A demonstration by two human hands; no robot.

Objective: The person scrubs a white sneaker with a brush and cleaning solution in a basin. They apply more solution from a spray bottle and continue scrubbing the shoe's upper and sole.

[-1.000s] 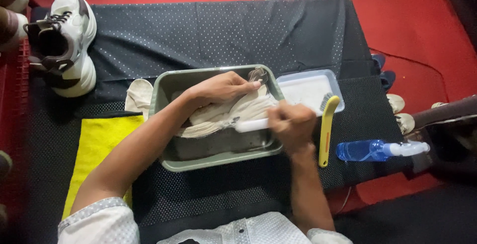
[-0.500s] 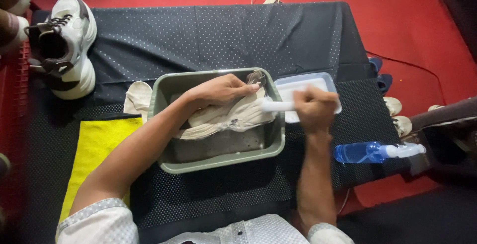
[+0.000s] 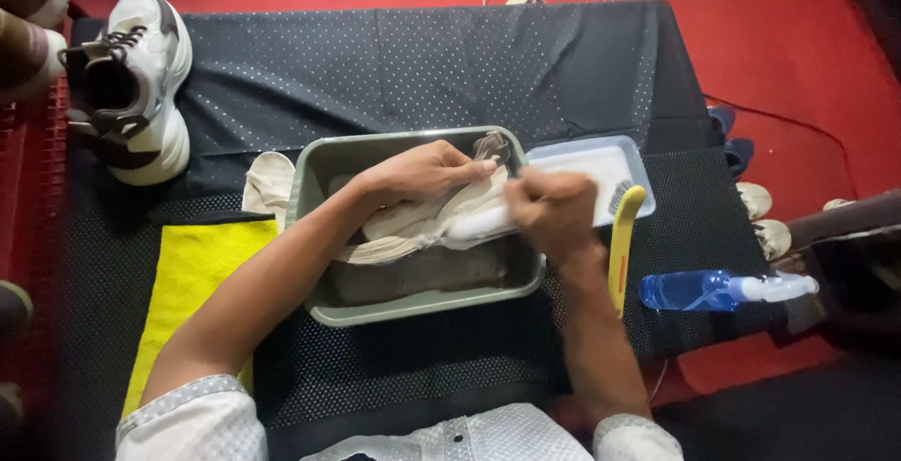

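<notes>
Half a second ago the right hand [image 3: 556,209] was over the pale shallow tray [image 3: 627,154] at the right of centre, with the white brush [image 3: 481,223] reaching only to the basin's edge; now it has swung back to the left, and the brush lies across the cream shoe [image 3: 427,222] inside the grey-green basin [image 3: 311,172] in the middle of the frame. That return from tray to shoe suggests a reloaded brush going back to scrubbing, so the cleaning looks to be under way rather than finished. The right hand is closed in a fist around the brush handle; the hand is motion-blurred, so the bristle end cannot be made out. The left hand [image 3: 420,172] is curled over the upper part of the shoe, fingers pressed on it, pinning it against the basin floor. The shoe looks soft, limp and wet, its fabric creased; the basin is a rigid rectangle with rounded corners and a dull, dark bottom. Just right of the right forearm lies a smooth, curved yellow tool [image 3: 620,240], one end near the tray. Further right a translucent blue spray bottle [image 3: 699,290] lies on its side. The table [image 3: 422,67] carries a dark dotted cloth and a perforated mat, with a fuzzy yellow towel [image 3: 192,273] at lower left and a chunky white-and-brown sneaker [image 3: 131,81] at upper left.
</notes>
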